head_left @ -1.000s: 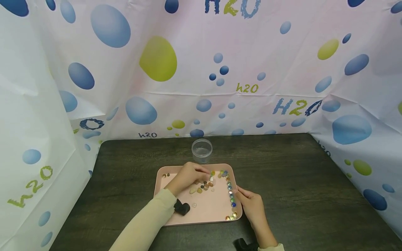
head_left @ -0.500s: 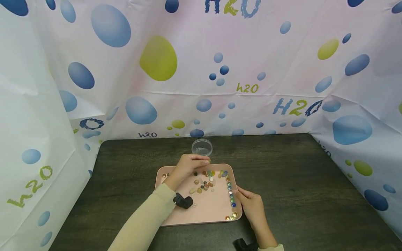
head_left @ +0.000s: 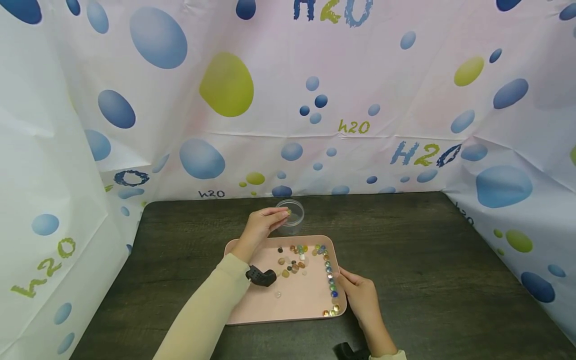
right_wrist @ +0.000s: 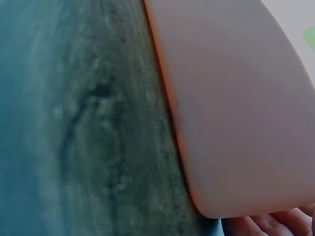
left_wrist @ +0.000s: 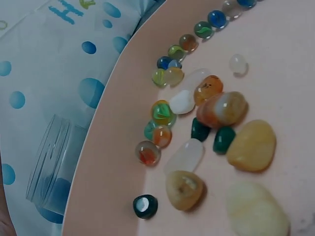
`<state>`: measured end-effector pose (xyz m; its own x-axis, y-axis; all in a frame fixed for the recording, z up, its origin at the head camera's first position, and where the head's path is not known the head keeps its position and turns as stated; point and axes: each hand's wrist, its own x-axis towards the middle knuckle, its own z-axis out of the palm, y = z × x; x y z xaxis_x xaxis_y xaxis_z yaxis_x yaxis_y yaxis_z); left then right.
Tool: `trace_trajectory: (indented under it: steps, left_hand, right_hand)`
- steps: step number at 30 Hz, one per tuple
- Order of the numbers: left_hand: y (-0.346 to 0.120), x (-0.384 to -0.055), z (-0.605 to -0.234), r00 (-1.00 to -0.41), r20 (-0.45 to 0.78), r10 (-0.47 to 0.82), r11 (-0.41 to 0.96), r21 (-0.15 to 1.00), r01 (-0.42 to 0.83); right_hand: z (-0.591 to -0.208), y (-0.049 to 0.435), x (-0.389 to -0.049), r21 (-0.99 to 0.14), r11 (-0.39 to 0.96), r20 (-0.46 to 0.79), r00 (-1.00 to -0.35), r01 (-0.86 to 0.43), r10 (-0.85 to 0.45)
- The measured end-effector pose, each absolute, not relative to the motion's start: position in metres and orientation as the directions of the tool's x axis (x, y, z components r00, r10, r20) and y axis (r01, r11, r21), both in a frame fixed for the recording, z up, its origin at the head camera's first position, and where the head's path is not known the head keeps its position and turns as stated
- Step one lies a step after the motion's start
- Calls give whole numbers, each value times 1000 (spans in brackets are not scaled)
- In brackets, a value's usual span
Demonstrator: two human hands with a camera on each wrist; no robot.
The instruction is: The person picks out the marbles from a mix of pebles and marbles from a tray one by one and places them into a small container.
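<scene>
The left hand pinches a small yellow-green piece at the mouth of the jar, near the far edge of the surface. The right hand grips the pink tray at its right edge; marbles and stones lie inside.

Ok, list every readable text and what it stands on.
All on the printed backdrop:
"H2O", top, partly cut off
"h2O", green, below it
"H2O", multicoloured, right
"h2O", dark, lower down
"H2O", green, left; H's case unclear
"O", dark, left corner
"H", left wrist view; green signs there cut off
Right-corner letters: too small to be sure
None readable on tray or jar.
</scene>
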<state>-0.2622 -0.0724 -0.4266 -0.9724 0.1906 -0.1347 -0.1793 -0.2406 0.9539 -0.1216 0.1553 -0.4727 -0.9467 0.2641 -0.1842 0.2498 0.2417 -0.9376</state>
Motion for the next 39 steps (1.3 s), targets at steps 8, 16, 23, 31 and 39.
trace_trajectory:
  steps: [8, 16, 23, 31, 39]
  left_hand:
    - [-70, -271, -419, -985, -97, 144, -290, 947, -135]
    - [-71, -281, -416, -994, -65, 91, -213, 973, -83]
    - [-72, -288, -417, -995, -29, 97, -126, 991, -41]
    - [-70, -291, -419, -997, -13, 73, 30, 1000, -11]
    - [-69, -294, -417, -999, -14, 47, 362, 932, 4]
  right_hand:
    - [-473, 155, -123, -933, 261, -174, -946, 247, 273]
    - [-473, 157, -122, -935, 247, -189, -947, 254, 262]
    - [-474, 159, -122, -936, 247, -190, -950, 251, 247]
    - [-476, 157, -123, -939, 234, -189, -948, 251, 257]
    - [-475, 157, -124, -944, 218, -189, -947, 248, 258]
